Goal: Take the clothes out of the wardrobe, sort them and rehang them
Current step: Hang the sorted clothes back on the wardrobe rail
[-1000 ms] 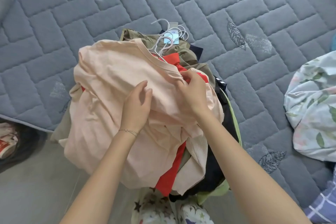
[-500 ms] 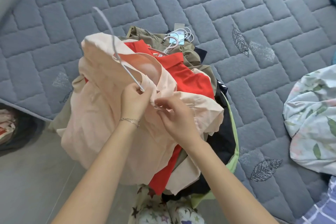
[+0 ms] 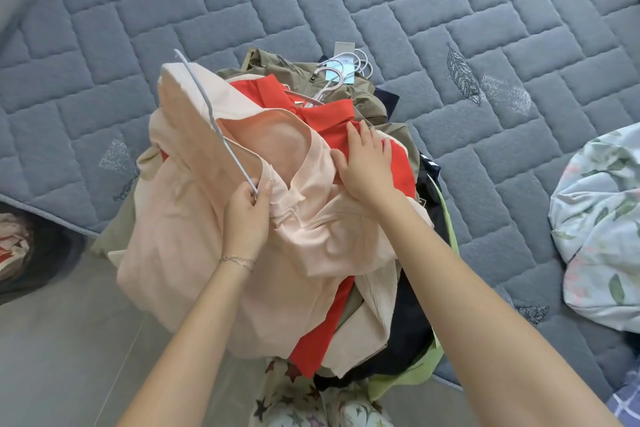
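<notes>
A pile of clothes on hangers lies at the bed's edge. On top is a peach T-shirt (image 3: 194,253), its neck opening pulled wide. My left hand (image 3: 246,215) grips the lower end of a white hanger (image 3: 211,121) that sticks up and left out of the neck. My right hand (image 3: 365,163) lies flat with spread fingers on a red polo shirt (image 3: 332,118) just beneath, its thumb at the peach collar. Below are an olive garment (image 3: 367,97), dark clothes (image 3: 412,326) and a light green piece (image 3: 408,374). Several white hanger hooks (image 3: 346,69) with a paper tag bunch at the far end.
The grey quilted mattress (image 3: 450,10) fills the view behind the pile. A floral bedsheet bundle (image 3: 602,218) lies at the right. Grey floor (image 3: 69,340) is at lower left, with a dark bag (image 3: 31,246) at the left edge.
The hanger has come out of the peach T-shirt's neck, held by my left hand. My right hand let go of the collar and moved up right onto the red shirt.
</notes>
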Demonstrator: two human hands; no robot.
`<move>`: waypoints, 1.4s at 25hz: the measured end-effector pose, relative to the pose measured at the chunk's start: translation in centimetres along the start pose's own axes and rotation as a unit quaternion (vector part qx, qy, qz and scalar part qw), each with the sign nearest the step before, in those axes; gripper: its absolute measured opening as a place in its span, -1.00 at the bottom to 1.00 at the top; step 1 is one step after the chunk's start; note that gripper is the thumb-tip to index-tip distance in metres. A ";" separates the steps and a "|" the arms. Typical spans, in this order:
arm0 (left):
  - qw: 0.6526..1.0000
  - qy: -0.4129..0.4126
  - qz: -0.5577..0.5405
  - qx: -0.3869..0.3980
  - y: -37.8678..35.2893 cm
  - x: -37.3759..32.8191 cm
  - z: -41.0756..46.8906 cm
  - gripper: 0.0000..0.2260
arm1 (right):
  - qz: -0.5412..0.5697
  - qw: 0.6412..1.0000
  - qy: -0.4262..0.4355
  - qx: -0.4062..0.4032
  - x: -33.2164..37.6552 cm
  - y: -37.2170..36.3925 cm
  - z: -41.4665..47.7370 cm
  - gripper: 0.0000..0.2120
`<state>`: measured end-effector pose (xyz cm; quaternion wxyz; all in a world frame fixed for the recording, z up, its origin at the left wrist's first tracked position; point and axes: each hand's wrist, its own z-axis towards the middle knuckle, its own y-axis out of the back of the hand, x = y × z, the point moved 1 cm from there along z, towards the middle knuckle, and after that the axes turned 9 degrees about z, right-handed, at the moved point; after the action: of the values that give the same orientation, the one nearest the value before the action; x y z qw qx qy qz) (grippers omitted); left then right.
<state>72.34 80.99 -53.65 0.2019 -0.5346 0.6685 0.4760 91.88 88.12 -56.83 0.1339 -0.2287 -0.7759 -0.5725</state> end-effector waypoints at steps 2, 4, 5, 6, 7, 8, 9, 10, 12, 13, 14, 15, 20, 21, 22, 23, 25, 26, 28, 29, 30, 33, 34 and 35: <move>1.000 0.000 -0.001 0.001 0.0 -0.1 -0.1 -0.72 | 0.001 1.000 -0.025 -0.010 0.6 0.2 0.6 -0.37; 1.000 0.000 0.006 -0.012 0.2 -0.5 -0.7 -0.76 | 0.039 0.998 -0.051 -0.025 1.3 0.9 1.0 -0.45; 1.000 -0.003 0.014 -0.026 0.4 -0.9 -1.1 -0.79 | 0.077 0.995 -0.066 -0.023 1.6 1.4 0.8 -0.52; 0.999 -0.010 0.020 -0.046 0.9 -1.4 -1.7 -0.83 | 0.127 0.989 -0.078 -0.019 2.1 1.9 0.3 -0.58; 0.997 -0.017 0.022 -0.068 1.5 -1.9 -2.3 -0.86 | 0.174 0.981 -0.082 -0.016 2.7 2.6 -0.4 -0.62; 0.996 -0.022 0.018 -0.089 2.1 -2.6 -2.9 -0.87 | 0.207 0.975 -0.078 -0.016 3.6 3.5 -1.2 -0.65; 0.994 -0.023 0.013 -0.108 2.8 -3.4 -3.5 -0.88 | 0.228 0.971 -0.068 -0.016 4.8 4.5 -2.3 -0.67; 0.992 -0.023 0.013 -0.125 3.6 -4.0 -4.1 -0.87 | 0.245 0.968 -0.053 -0.011 6.2 5.7 -3.5 -0.69; 0.988 -0.020 0.003 -0.152 5.7 -5.6 -5.9 -0.90 | 0.271 0.962 -0.017 0.003 9.5 8.2 -6.4 -0.73; 0.987 -0.021 -0.012 -0.160 6.7 -6.4 -6.9 -0.93 | 0.284 0.959 -0.004 0.005 11.1 9.4 -7.8 -0.75; 0.985 -0.025 -0.026 -0.171 7.8 -7.4 -8.1 -0.94 | 0.301 0.954 0.002 0.004 12.8 10.7 -9.4 -0.76; 0.982 -0.032 -0.032 -0.184 9.0 -8.3 -9.5 -0.92 | 0.323 0.946 0.004 0.002 14.3 11.9 -11.1 -0.75; 0.952 -0.072 -0.048 -0.295 16.3 -13.9 -18.0 -0.89 | 0.384 0.922 0.053 0.016 22.6 18.4 -19.1 -0.73; 0.944 -0.077 -0.055 -0.317 18.2 -15.0 -20.1 -0.89 | 0.391 0.917 0.069 0.028 24.5 19.5 -20.8 -0.73; 0.936 -0.082 -0.061 -0.336 19.9 -16.0 -22.0 -0.88 | 0.404 0.910 0.083 0.042 26.3 20.3 -22.4 -0.73; 0.929 -0.086 -0.064 -0.353 21.5 -16.6 -23.7 -0.87 | 0.418 0.902 0.095 0.056 27.9 20.9 -23.9 -0.72; 0.912 -0.091 -0.065 -0.394 25.0 -17.2 -27.2 -0.84 | 0.444 0.883 0.120 0.088 31.3 21.9 -27.1 -0.72; 0.901 -0.087 -0.065 -0.421 27.0 -17.1 -29.2 -0.84 | 0.451 0.875 0.140 0.106 33.1 22.3 -28.9 -0.71; 0.880 -0.071 -0.067 -0.464 30.3 -16.3 -32.7 -0.80 | 0.457 0.860 0.183 0.135 36.6 23.0 -32.1 -0.69; 0.869 -0.064 -0.069 -0.486 32.0 -15.8 -34.6 -0.75 | 0.452 0.854 0.206 0.152 38.5 23.2 -33.6 -0.69; 0.859 -0.057 -0.072 -0.504 33.4 -15.2 -36.2 -0.70 | 0.445 0.850 0.227 0.168 40.3 23.2 -35.0 -0.70; 0.820 -0.031 -0.083 -0.565 37.9 -12.6 -40.7 -0.74 | 0.414 0.835 0.289 0.218 45.4 22.0 -39.1 -0.73; 0.808 -0.026 -0.086 -0.582 39.4 -11.6 -42.0 -0.77 | 0.403 0.830 0.308 0.232 46.9 21.2 -40.4 -0.74; 0.798 -0.019 -0.086 -0.596 40.8 -10.6 -43.1 -0.78 | 0.394 0.826 0.320 0.245 48.3 20.4 -41.6 -0.74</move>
<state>49.34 48.82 -8.21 -0.1038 -0.5954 0.2007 0.7710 58.53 63.27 -4.42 0.6404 -0.2785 -0.6482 -0.3036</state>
